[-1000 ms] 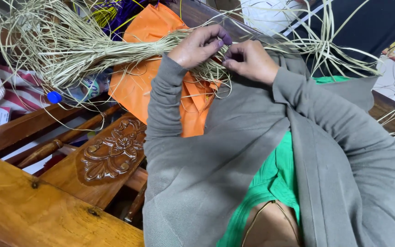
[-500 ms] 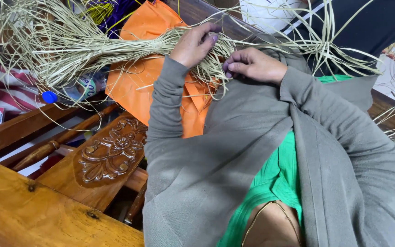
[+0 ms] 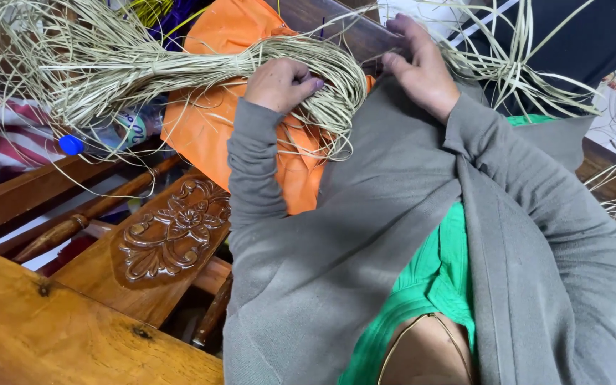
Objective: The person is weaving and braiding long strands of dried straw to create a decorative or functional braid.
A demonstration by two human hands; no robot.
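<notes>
The left hand [image 3: 281, 83] is curled into a loose fist with its fingertips dug into the bundle [image 3: 180, 68] of pale dried fibre, gripping it at the bend where the strands loop back on themselves. Holding it there looks meant to keep the loop gathered, so the loose ends do not spring apart. Away from that grip, on the side opposite the other hand, the bundle fans out into a wide, tangled spray. Under the grip lies an orange bag [image 3: 204, 125], seemingly a lining between the fibre and the lap. The right hand [image 3: 422, 68] rests just across the loop from the left, palm down and fingers slightly bent over a few thin strands [image 3: 507, 68] that stream off past it; whether it pinches any of them cannot be told, since the fingertips are hidden from above. Both hands sit at the edge of the grey cardigan [image 3: 393, 235], arms drawn close so the work stays near the body. Below the left forearm stands a carved wooden chair [image 3: 169, 232].
</notes>
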